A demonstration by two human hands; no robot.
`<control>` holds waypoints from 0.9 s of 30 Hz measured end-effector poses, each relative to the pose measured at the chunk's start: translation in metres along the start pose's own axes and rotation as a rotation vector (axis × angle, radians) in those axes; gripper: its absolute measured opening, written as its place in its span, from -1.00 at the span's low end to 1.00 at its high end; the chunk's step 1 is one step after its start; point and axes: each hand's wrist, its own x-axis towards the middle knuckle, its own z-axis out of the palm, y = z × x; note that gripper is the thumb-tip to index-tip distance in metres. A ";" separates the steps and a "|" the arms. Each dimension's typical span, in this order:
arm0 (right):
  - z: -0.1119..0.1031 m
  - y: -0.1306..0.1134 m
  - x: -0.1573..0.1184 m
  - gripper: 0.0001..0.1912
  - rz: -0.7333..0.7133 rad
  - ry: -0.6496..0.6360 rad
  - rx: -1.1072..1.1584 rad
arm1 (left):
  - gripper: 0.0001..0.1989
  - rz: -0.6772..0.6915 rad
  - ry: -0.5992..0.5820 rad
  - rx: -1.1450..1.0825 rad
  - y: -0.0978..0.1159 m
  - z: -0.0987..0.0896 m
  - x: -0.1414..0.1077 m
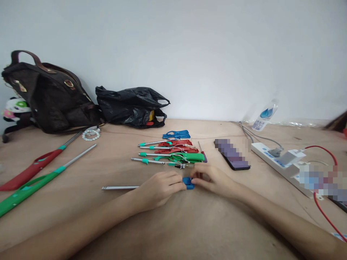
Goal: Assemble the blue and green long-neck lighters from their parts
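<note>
My left hand (165, 187) is closed around a blue long-nosed lighter (187, 183), which lies low over the table. Its metal tube (119, 187) sticks out to the left from under my wrist. At the lighter's right end, the thumb and fingers of my right hand (211, 178) pinch the blue handle; whether they also hold a small part is hidden. Just beyond my hands lie several metal lighter tubes (153, 161) with white wires, beside a green handle shell (193, 157), red handle shells (187, 149) and a screwdriver (204, 155). Farther back is a blue handle shell (176, 134).
On the left lie a red lighter (35, 169), a green lighter (32, 191) and a bead bracelet (90, 135). A dark backpack (59, 97) and black plastic bag (130, 106) stand at the wall. Rightward are a phone (233, 155), a power strip (273, 168) with cables and a bottle (265, 115).
</note>
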 end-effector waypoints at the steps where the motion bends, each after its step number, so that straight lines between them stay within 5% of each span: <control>1: -0.003 0.000 0.000 -0.88 0.039 0.019 0.050 | -0.71 0.001 0.000 0.000 0.000 0.000 0.000; 8: -0.019 0.007 0.000 -0.78 0.196 0.146 0.154 | -0.69 -0.017 -0.018 -0.013 0.001 0.000 -0.001; 21: 0.020 0.019 0.005 -0.68 -0.155 0.030 -0.453 | -0.72 0.018 0.011 -0.026 0.002 -0.005 0.002; 27: 0.018 0.021 0.005 -0.79 -0.085 0.047 -0.304 | -0.73 0.010 -0.005 -0.027 0.001 -0.004 0.001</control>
